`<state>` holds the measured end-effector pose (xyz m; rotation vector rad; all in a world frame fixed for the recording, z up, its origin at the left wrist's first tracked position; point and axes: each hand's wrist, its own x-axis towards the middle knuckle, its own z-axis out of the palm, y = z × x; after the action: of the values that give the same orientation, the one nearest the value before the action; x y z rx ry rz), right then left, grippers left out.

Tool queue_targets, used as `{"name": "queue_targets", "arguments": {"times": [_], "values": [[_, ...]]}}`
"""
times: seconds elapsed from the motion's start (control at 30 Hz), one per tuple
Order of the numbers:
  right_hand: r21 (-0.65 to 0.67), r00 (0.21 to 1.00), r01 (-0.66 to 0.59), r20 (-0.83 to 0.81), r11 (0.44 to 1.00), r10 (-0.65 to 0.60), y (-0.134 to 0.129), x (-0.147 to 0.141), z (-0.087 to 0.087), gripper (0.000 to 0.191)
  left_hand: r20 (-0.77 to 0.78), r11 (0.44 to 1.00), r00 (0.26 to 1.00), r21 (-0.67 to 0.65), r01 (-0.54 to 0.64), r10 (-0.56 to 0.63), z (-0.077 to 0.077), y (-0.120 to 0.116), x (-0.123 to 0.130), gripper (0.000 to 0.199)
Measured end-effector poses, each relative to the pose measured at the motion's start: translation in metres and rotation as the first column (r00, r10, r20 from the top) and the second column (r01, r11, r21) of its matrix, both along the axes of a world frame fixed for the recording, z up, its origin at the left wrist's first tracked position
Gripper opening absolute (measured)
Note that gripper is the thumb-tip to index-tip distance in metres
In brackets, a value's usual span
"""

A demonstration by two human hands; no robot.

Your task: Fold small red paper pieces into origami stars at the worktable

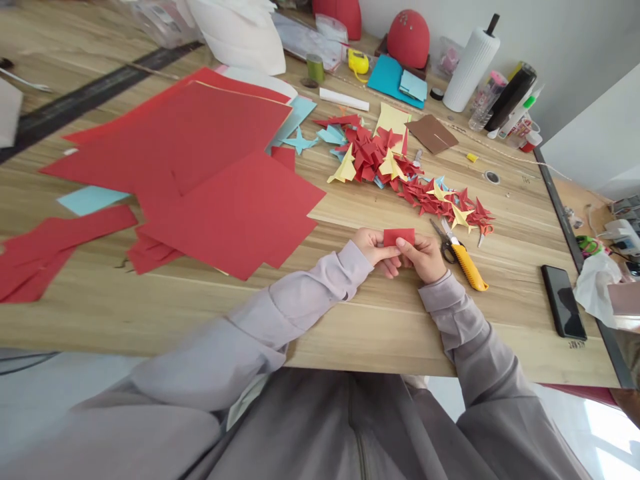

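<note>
A small red paper rectangle (399,236) is held above the wooden table between both hands. My left hand (373,248) pinches its left side, thumb in front. On the right side, my right hand (423,256) grips it with the thumb pressed on the lower edge. Close to the right hand lie a yellow utility knife (470,267) and black-handled scissors (449,252). Just beyond the hands spreads a heap of folded paper shapes (370,157), mostly red with some yellow and blue ones. Part of the paper is hidden behind the fingers.
Large red paper sheets (225,200) cover the table's left part, with red strips (65,247) beside them. A phone (563,301) lies near the right edge. Along the back stand a white ribbed bottle (470,70), a black bottle (511,98) and a yellow tape measure (358,62).
</note>
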<state>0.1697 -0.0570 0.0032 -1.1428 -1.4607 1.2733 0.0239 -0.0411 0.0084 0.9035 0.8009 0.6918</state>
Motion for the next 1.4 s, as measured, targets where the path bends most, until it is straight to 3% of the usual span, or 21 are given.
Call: {"name": "queue_targets", "arguments": {"times": [0.13, 0.33, 0.7, 0.83, 1.03, 1.17, 1.4], "values": [[-0.012, 1.0, 0.01, 0.018, 1.0, -0.009, -0.002, -0.002, 0.001, 0.044, -0.006, 0.998, 0.999, -0.027, 0.053, -0.053, -0.001, 0.001, -0.002, 0.02], [-0.094, 0.991, 0.124, 0.058, 0.988, -0.119, 0.0, 0.001, 0.003, 0.061, 0.003, 0.973, 0.998, -0.219, 0.065, -0.066, 0.0, 0.006, -0.004, 0.011], [-0.154, 0.992, 0.125, 0.006, 0.98, -0.126, 0.001, 0.0, -0.001, 0.061, 0.007, 0.94, 1.0, -0.34, 0.015, -0.014, -0.001, 0.011, -0.007, 0.01], [-0.151, 0.995, 0.101, -0.005, 0.983, -0.103, 0.0, 0.0, -0.001, 0.059, -0.011, 0.949, 0.999, -0.314, 0.038, -0.043, 0.0, 0.008, -0.005, 0.008], [-0.04, 0.999, 0.02, -0.045, 0.999, -0.022, -0.001, -0.001, -0.004, 0.045, 0.021, 0.985, 0.997, -0.159, 0.072, -0.069, -0.005, 0.002, -0.003, 0.011], [-0.002, 0.998, 0.051, -0.044, 0.999, -0.051, -0.001, -0.001, -0.005, 0.045, 0.036, 0.987, 0.994, -0.122, 0.102, -0.099, -0.006, 0.001, -0.004, 0.02], [-0.046, 0.994, 0.088, -0.064, 0.995, -0.091, -0.002, -0.002, 0.0, 0.046, 0.029, 0.99, 0.993, -0.074, 0.118, -0.116, -0.005, -0.001, -0.004, 0.034]]}}
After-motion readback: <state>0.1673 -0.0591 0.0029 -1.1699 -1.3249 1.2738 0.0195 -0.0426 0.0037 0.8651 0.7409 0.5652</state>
